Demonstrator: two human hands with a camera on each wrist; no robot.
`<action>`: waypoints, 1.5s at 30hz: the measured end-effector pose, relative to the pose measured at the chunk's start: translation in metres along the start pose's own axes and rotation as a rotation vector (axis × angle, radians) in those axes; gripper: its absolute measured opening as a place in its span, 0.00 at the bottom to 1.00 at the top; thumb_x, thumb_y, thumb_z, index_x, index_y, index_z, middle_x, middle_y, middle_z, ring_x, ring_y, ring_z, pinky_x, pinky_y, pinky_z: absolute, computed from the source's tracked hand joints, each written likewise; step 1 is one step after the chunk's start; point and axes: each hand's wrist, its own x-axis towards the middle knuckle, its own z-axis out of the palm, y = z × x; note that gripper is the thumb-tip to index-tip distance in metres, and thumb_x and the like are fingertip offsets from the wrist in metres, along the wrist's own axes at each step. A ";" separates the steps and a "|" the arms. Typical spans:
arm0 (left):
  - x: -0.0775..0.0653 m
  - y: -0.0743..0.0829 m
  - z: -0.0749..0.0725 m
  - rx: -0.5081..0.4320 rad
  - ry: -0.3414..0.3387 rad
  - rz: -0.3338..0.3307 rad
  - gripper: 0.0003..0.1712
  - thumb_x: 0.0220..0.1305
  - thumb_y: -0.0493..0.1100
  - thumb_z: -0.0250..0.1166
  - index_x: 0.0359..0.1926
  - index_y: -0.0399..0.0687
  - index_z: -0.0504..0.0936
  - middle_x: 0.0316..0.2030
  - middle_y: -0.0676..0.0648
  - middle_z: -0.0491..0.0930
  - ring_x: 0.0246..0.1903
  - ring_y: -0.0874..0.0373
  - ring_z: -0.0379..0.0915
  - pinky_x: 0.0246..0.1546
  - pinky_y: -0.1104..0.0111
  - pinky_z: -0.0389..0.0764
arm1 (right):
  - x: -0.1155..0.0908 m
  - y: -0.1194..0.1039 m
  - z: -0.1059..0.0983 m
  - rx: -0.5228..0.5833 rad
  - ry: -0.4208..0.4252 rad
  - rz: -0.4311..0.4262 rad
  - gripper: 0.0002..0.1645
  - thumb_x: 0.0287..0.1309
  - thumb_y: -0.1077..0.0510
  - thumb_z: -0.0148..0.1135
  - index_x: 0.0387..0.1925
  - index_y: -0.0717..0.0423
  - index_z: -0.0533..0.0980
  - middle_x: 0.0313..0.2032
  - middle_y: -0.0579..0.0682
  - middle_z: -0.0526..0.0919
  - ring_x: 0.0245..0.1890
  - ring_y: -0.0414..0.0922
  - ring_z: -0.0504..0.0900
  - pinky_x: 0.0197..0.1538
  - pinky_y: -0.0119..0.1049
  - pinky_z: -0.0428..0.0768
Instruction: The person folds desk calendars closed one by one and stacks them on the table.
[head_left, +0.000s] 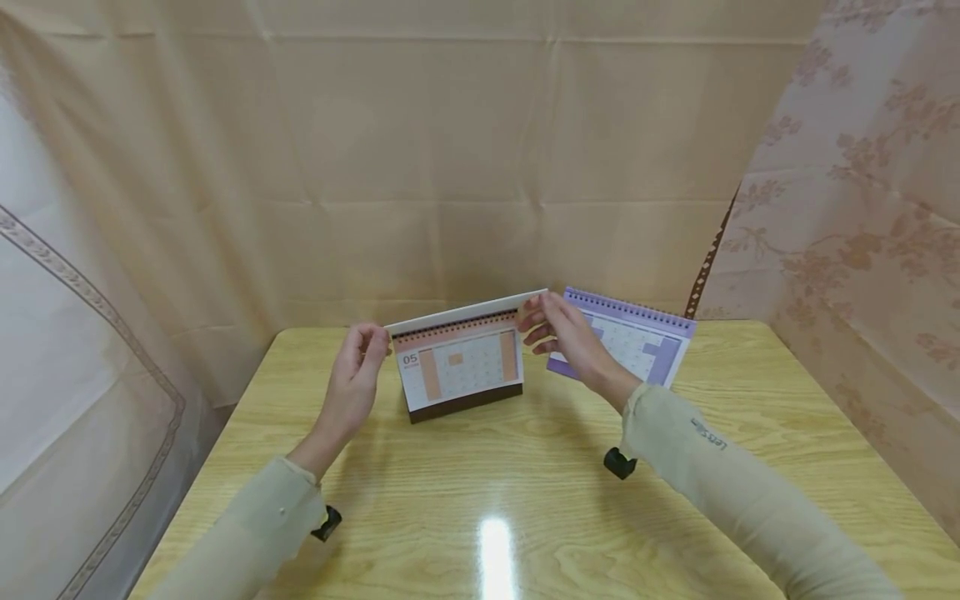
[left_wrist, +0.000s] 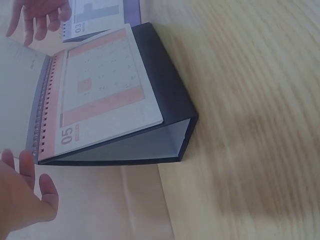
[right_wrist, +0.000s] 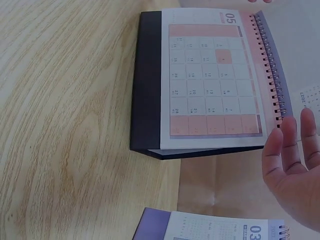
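A desk calendar with an orange-pink month page marked 05 [head_left: 472,367] stands on a dark base near the table's back. Above its spiral rings, a turned-up sheet [left_wrist: 17,85] stands raised at the top. At the top left corner is my left hand [head_left: 351,379], its fingertips by the sheet's edge and its thumb apart from them. My right hand [head_left: 573,337] is at the top right corner, fingers extended beside the rings [right_wrist: 272,70]. Whether the fingertips press on the sheet is hard to tell. Behind the right hand stands a purple desk calendar [head_left: 630,333], partly covered.
The wooden table [head_left: 450,492] has a bright light reflection near its front. A beige cloth [head_left: 420,167] hangs behind it, with patterned cloth [head_left: 885,217] on the right and pale cloth [head_left: 60,333] on the left. Dark wrist devices [head_left: 620,463] hang below both sleeves.
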 end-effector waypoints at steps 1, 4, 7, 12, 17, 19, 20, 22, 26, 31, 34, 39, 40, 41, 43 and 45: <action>0.000 0.000 -0.001 0.003 -0.008 0.004 0.19 0.82 0.47 0.49 0.50 0.31 0.71 0.46 0.34 0.72 0.50 0.42 0.70 0.54 0.61 0.72 | 0.000 0.000 0.000 -0.001 0.000 0.003 0.37 0.80 0.36 0.35 0.61 0.66 0.68 0.50 0.66 0.79 0.44 0.57 0.80 0.46 0.49 0.83; 0.001 0.001 -0.004 0.026 -0.029 0.008 0.20 0.82 0.48 0.49 0.49 0.31 0.72 0.47 0.34 0.75 0.51 0.44 0.71 0.58 0.58 0.71 | 0.000 0.000 -0.001 -0.002 0.002 0.017 0.38 0.79 0.36 0.34 0.61 0.67 0.68 0.49 0.65 0.79 0.43 0.57 0.80 0.45 0.45 0.83; 0.001 0.002 -0.007 0.050 -0.052 0.012 0.20 0.82 0.47 0.49 0.48 0.31 0.74 0.48 0.34 0.77 0.53 0.46 0.73 0.60 0.57 0.71 | 0.000 0.001 -0.002 -0.001 0.003 0.033 0.40 0.79 0.35 0.34 0.61 0.67 0.68 0.48 0.63 0.80 0.43 0.57 0.80 0.44 0.43 0.82; 0.002 0.003 -0.011 0.036 -0.072 0.035 0.18 0.81 0.42 0.51 0.46 0.27 0.76 0.49 0.32 0.79 0.54 0.45 0.75 0.59 0.59 0.72 | -0.001 0.001 -0.002 0.003 -0.001 0.038 0.41 0.78 0.34 0.35 0.61 0.68 0.68 0.47 0.63 0.80 0.41 0.55 0.80 0.43 0.42 0.83; 0.001 0.001 -0.013 0.027 -0.086 0.072 0.16 0.80 0.40 0.51 0.44 0.26 0.76 0.46 0.33 0.79 0.51 0.49 0.75 0.54 0.69 0.73 | -0.001 0.002 -0.003 -0.002 -0.016 0.042 0.41 0.78 0.33 0.35 0.59 0.69 0.68 0.48 0.66 0.79 0.39 0.52 0.81 0.44 0.43 0.83; 0.001 -0.001 -0.014 0.025 -0.093 0.086 0.16 0.80 0.39 0.52 0.44 0.27 0.76 0.45 0.35 0.79 0.49 0.51 0.75 0.50 0.71 0.73 | -0.001 0.003 -0.004 0.006 -0.016 0.050 0.40 0.77 0.33 0.36 0.58 0.67 0.68 0.47 0.66 0.79 0.38 0.51 0.81 0.45 0.46 0.83; 0.000 -0.001 -0.014 0.023 -0.096 0.091 0.16 0.80 0.40 0.52 0.44 0.27 0.77 0.43 0.36 0.79 0.47 0.51 0.75 0.48 0.71 0.73 | -0.001 0.003 -0.005 0.011 -0.014 0.054 0.39 0.77 0.33 0.36 0.57 0.65 0.68 0.46 0.64 0.79 0.38 0.50 0.81 0.45 0.48 0.83; 0.000 -0.003 -0.014 0.012 -0.097 0.102 0.15 0.79 0.40 0.52 0.43 0.28 0.77 0.39 0.40 0.78 0.42 0.54 0.73 0.43 0.71 0.72 | -0.002 0.004 -0.005 0.023 -0.011 0.063 0.36 0.77 0.33 0.37 0.56 0.62 0.67 0.44 0.61 0.80 0.37 0.49 0.81 0.45 0.49 0.83; -0.002 -0.005 -0.014 -0.014 -0.095 0.132 0.13 0.79 0.37 0.52 0.41 0.31 0.78 0.34 0.47 0.76 0.35 0.57 0.67 0.38 0.70 0.70 | -0.002 0.004 -0.004 0.052 -0.001 0.074 0.31 0.78 0.35 0.39 0.52 0.59 0.69 0.40 0.58 0.81 0.35 0.49 0.81 0.41 0.43 0.84; -0.003 -0.007 -0.013 -0.021 -0.084 0.173 0.10 0.76 0.33 0.53 0.37 0.36 0.79 0.34 0.48 0.77 0.35 0.60 0.69 0.38 0.72 0.72 | -0.004 0.004 -0.004 0.044 0.003 0.077 0.29 0.79 0.39 0.43 0.48 0.61 0.72 0.37 0.53 0.82 0.34 0.48 0.81 0.39 0.39 0.83; -0.004 -0.004 -0.012 -0.004 -0.074 0.170 0.09 0.73 0.30 0.57 0.35 0.35 0.81 0.34 0.50 0.79 0.35 0.61 0.71 0.37 0.73 0.73 | -0.004 0.004 -0.004 0.038 0.006 0.088 0.28 0.78 0.40 0.45 0.49 0.63 0.73 0.37 0.50 0.82 0.33 0.46 0.81 0.40 0.40 0.84; -0.004 -0.008 -0.013 0.009 -0.090 0.140 0.07 0.73 0.33 0.60 0.35 0.36 0.82 0.35 0.52 0.79 0.36 0.59 0.72 0.38 0.72 0.73 | -0.004 0.008 -0.006 0.028 -0.002 0.105 0.29 0.78 0.40 0.46 0.53 0.63 0.73 0.38 0.51 0.83 0.34 0.47 0.81 0.40 0.40 0.83; -0.004 -0.008 -0.013 0.009 -0.093 0.135 0.07 0.73 0.33 0.60 0.36 0.36 0.82 0.35 0.51 0.79 0.36 0.59 0.72 0.38 0.72 0.73 | -0.005 0.008 -0.007 0.022 -0.004 0.107 0.30 0.78 0.39 0.46 0.53 0.63 0.73 0.38 0.51 0.83 0.35 0.48 0.81 0.40 0.39 0.83; -0.005 -0.008 -0.013 0.009 -0.097 0.130 0.08 0.73 0.34 0.61 0.35 0.37 0.82 0.35 0.49 0.80 0.36 0.58 0.72 0.39 0.71 0.74 | -0.005 0.009 -0.008 0.012 -0.008 0.107 0.30 0.78 0.39 0.46 0.54 0.63 0.73 0.39 0.52 0.83 0.36 0.49 0.81 0.41 0.40 0.83; -0.005 -0.008 -0.013 0.019 -0.100 0.125 0.07 0.73 0.34 0.61 0.35 0.37 0.82 0.36 0.47 0.80 0.37 0.59 0.72 0.39 0.71 0.73 | -0.005 0.009 -0.008 0.003 -0.013 0.105 0.30 0.77 0.39 0.46 0.55 0.63 0.73 0.41 0.53 0.83 0.37 0.50 0.81 0.41 0.40 0.83; -0.006 -0.008 -0.012 0.033 -0.102 0.123 0.07 0.72 0.33 0.61 0.34 0.38 0.82 0.36 0.44 0.80 0.37 0.60 0.72 0.39 0.72 0.73 | -0.006 0.009 -0.008 -0.003 -0.019 0.103 0.29 0.78 0.40 0.47 0.54 0.64 0.74 0.41 0.53 0.83 0.37 0.50 0.80 0.42 0.40 0.83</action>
